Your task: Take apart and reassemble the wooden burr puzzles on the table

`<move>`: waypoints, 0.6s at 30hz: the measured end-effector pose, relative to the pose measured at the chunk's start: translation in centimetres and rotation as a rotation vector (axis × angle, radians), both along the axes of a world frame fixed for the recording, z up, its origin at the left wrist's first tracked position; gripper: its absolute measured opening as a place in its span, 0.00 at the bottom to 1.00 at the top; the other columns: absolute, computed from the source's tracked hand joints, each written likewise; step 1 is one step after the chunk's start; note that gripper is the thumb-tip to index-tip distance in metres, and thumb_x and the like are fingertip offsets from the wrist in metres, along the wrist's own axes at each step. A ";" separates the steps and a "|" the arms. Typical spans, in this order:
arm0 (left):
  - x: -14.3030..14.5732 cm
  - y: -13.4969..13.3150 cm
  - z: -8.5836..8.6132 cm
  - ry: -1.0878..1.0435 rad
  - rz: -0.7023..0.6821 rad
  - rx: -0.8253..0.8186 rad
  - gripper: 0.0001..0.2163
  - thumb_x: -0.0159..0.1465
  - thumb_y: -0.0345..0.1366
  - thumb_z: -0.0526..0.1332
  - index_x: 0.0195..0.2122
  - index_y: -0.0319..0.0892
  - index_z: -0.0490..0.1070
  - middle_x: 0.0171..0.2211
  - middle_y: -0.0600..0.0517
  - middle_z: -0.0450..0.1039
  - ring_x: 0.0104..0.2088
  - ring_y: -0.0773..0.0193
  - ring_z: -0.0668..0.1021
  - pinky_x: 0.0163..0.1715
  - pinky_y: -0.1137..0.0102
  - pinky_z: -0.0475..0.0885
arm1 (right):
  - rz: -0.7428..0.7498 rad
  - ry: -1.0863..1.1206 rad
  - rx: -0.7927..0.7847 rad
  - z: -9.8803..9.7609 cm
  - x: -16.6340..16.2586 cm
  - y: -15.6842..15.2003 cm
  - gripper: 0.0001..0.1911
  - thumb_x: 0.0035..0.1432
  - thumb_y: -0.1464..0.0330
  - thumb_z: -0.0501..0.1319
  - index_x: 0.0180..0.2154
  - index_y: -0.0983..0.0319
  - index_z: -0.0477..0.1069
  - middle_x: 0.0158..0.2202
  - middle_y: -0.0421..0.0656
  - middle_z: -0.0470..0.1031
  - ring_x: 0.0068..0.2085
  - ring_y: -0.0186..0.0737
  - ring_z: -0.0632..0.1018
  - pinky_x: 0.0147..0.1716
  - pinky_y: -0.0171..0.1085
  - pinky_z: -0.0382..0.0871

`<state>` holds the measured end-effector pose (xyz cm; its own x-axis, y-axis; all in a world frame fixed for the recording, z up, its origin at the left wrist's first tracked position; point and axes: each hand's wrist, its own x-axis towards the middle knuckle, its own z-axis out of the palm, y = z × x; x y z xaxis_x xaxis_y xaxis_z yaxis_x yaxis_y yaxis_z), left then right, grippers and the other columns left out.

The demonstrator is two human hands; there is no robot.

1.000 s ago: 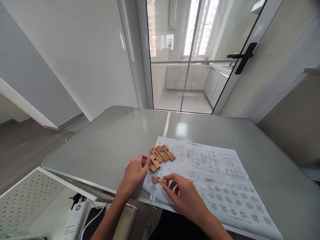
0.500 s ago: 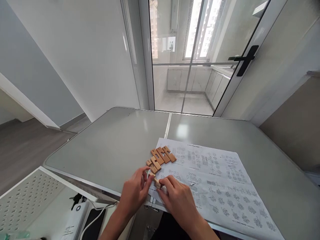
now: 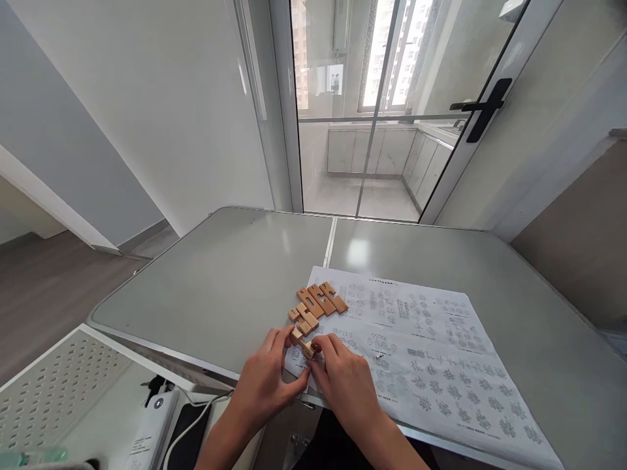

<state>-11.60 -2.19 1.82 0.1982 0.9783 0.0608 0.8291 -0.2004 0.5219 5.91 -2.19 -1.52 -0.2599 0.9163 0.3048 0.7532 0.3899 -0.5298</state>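
Note:
My right hand [image 3: 345, 378] is closed, its thumb and fingertips pinching a small notched wooden puzzle piece [image 3: 308, 350] above the near left part of the paper sheet. Beside it, another light wooden block [image 3: 296, 335] touches the fingertips of my left hand [image 3: 267, 375]. That hand's thumb is spread away from its fingers. Whether the two blocks are joined I cannot tell. Just beyond lie a small cluster of wooden pieces [image 3: 307, 318] and a row of flat, notched, numbered wooden pieces [image 3: 322, 300].
The large printed sheet [image 3: 401, 339] with puzzle diagrams covers the front right of the grey table [image 3: 220, 281]. A side stand [image 3: 63, 372] at the lower left holds a white box [image 3: 153, 427], a dark phone-like slab [image 3: 186, 434] and a white cable [image 3: 193, 421]. A glass door [image 3: 362, 150] stands behind the table.
My left thumb has moved down and away from the wooden pieces, leaving more of them in sight. My right hand still pinches its piece. The view has shifted slightly.

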 end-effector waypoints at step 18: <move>0.2 0.3 -0.6 -0.048 0.136 -0.116 0.29 0.60 0.50 0.68 0.60 0.44 0.67 0.45 0.48 0.75 0.32 0.58 0.78 0.35 0.64 0.75 | 0.011 0.270 -0.317 1.5 1.1 -0.3 0.19 0.60 0.80 0.57 0.50 0.57 0.70 0.47 0.43 0.78 0.34 0.41 0.81 0.35 0.39 0.75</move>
